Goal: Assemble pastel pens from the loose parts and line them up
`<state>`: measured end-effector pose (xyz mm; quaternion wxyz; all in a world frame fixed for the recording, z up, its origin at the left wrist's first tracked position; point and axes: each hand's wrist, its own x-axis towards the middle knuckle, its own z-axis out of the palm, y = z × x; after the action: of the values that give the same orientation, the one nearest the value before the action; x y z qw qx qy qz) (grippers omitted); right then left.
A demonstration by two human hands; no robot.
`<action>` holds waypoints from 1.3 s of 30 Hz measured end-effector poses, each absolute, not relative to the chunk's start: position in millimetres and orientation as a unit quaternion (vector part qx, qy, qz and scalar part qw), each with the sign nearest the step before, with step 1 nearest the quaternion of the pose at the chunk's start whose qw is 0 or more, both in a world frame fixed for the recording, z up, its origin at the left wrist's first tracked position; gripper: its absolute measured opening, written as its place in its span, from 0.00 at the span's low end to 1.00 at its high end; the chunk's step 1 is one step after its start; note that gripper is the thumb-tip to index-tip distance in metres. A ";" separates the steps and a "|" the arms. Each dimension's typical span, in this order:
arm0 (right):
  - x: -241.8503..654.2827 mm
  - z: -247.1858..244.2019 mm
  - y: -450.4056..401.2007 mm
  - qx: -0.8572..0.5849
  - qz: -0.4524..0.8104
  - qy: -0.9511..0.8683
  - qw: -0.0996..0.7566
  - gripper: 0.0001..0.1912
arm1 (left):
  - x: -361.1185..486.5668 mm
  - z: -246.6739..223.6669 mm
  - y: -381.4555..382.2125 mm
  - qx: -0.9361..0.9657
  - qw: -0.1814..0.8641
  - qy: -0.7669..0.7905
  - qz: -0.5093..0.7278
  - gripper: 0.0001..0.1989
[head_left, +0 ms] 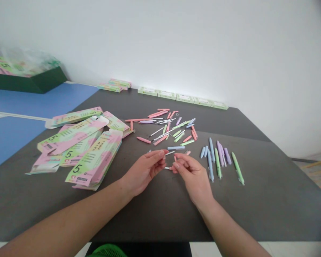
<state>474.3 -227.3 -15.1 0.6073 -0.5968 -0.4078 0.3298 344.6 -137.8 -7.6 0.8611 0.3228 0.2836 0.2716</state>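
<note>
Near the middle of the table, the fingers of my left hand (147,166) are pinched on a white pen refill (170,153) that points right. My right hand (191,173), just across from it, pinches a small pink pen part (175,158). A narrow gap separates the two hands. Below the refill, another thin white piece (168,168) shows between the hands; I cannot tell whether it is held. Just beyond my fingers lies a blue pen barrel (176,147). Farther back are scattered pink, green and purple pen parts and several refills (157,132).
Pink-and-green cartons (96,157) are piled on the left. Blue, purple and green pens (238,168) lie to the right. Several pale green boxes (167,94) line the wall. A dark green bin (40,80) stands on the blue table (77,94) at far left.
</note>
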 end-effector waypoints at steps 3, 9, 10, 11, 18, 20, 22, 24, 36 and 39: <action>471.4 -17.1 -227.5 -0.580 0.330 -0.451 0.593 0.18 | 344.2 -7.4 -135.5 0.315 0.869 0.278 0.261 0.09; 470.8 -22.0 -226.0 -0.586 0.327 -0.468 0.575 0.20 | 344.8 -8.3 -137.1 0.336 0.871 0.262 0.244 0.08; 471.1 -22.4 -225.9 -0.587 0.327 -0.468 0.575 0.20 | 344.8 -8.4 -137.7 0.344 0.868 0.260 0.245 0.08; 471.5 -22.8 -225.8 -0.588 0.327 -0.468 0.574 0.20 | 344.9 -8.5 -138.1 0.353 0.865 0.259 0.247 0.08; 474.9 -23.4 -225.9 -0.609 0.323 -0.472 0.549 0.20 | 344.3 -3.7 -138.4 0.477 0.793 0.287 0.247 0.08; 475.7 -23.2 -226.4 -0.613 0.315 -0.479 0.543 0.21 | 343.9 -1.7 -138.8 0.525 0.767 0.289 0.229 0.07; 475.8 -23.0 -227.2 -0.613 0.302 -0.489 0.543 0.21 | 343.6 -1.1 -139.5 0.549 0.756 0.289 0.208 0.07; 474.8 -22.8 -228.3 -0.609 0.287 -0.498 0.547 0.20 | 343.4 -2.1 -140.5 0.537 0.772 0.284 0.186 0.08; 484.0 -18.0 -224.7 -0.602 0.249 -0.426 0.628 0.10 | 344.0 -7.9 -135.1 0.339 0.876 0.271 0.211 0.05; 498.9 -17.7 -220.5 -0.671 0.184 -0.479 0.535 0.07 | 342.7 -11.1 -125.9 0.316 0.865 0.283 0.268 0.05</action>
<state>498.9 -220.5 -17.7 0.5352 -0.6714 -0.4785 0.1838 342.7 -125.9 -11.1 0.8651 0.3163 0.2826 0.2680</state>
